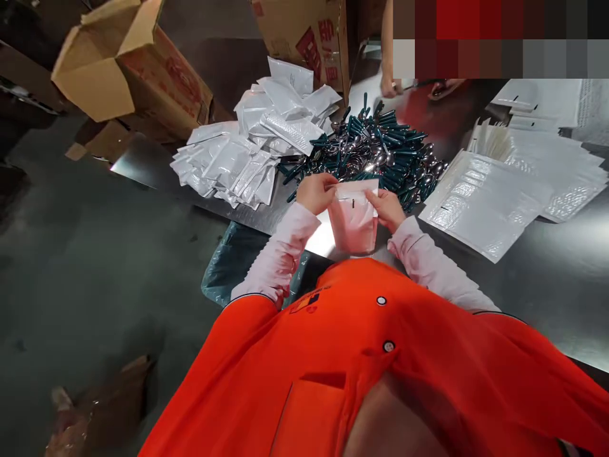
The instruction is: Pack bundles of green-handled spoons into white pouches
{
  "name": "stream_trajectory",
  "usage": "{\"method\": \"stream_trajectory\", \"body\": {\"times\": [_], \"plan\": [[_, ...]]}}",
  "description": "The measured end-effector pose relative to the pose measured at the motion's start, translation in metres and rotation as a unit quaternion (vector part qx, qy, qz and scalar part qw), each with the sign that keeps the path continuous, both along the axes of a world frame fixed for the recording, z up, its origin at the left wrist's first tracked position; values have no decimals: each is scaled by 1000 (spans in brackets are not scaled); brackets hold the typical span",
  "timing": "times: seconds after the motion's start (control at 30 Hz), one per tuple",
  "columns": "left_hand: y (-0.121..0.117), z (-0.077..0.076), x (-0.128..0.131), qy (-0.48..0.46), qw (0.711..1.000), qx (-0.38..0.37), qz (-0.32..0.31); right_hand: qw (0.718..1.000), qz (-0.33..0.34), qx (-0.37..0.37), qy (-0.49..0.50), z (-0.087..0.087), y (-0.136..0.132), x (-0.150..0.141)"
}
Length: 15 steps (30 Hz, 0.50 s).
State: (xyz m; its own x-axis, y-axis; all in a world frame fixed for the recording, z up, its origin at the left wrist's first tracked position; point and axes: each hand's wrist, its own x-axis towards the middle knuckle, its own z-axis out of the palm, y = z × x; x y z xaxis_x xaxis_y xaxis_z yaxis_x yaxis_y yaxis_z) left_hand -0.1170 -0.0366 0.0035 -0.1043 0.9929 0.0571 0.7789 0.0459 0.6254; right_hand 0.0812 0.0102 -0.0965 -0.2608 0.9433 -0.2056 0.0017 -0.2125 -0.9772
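Note:
Between my two hands, upright at the table's front edge, is a white padded mailer [354,225]. My left hand [316,192] pinches its upper left corner, and the fingers of my right hand [386,208] grip its upper right side. The top flap stands up above a short black mark; what is inside the mailer cannot be seen. Just beyond my hands lies a heap of dark green-handled metal spoons [380,149]. Left of the spoons, a pile of white padded mailers [257,136] looks filled. Flat mailers [485,197] lie stacked to the right.
An open cardboard box [162,76] leans at the far left, and another box [304,38] stands behind the mailer pile. Across the metal table [561,266], a co-worker's hand [391,86] is near the spoons. A grey-green plastic-covered object [233,263] sits below the table edge.

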Motion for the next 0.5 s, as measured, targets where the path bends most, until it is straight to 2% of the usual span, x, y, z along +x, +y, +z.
{"method": "stream_trajectory", "body": {"times": [0.1, 0.2, 0.27, 0.37, 0.5], "plan": [[2, -43, 18, 79, 996, 32, 10, 997, -64, -32, 19, -36, -12, -15], [-5, -70, 34, 49, 995, 61, -56, 998, -56, -6, 30, -49, -22, -15], [-8, -78, 41, 7, 995, 55, -78, 999, -10, 22, 32, -48, -26, -11], [-9, -80, 43, -35, 995, 61, -66, 997, 46, 61, 2, -39, -29, -7], [-4, -83, 24, -87, 993, 68, -48, 994, 77, 79, -28, -28, -31, -12]]}}
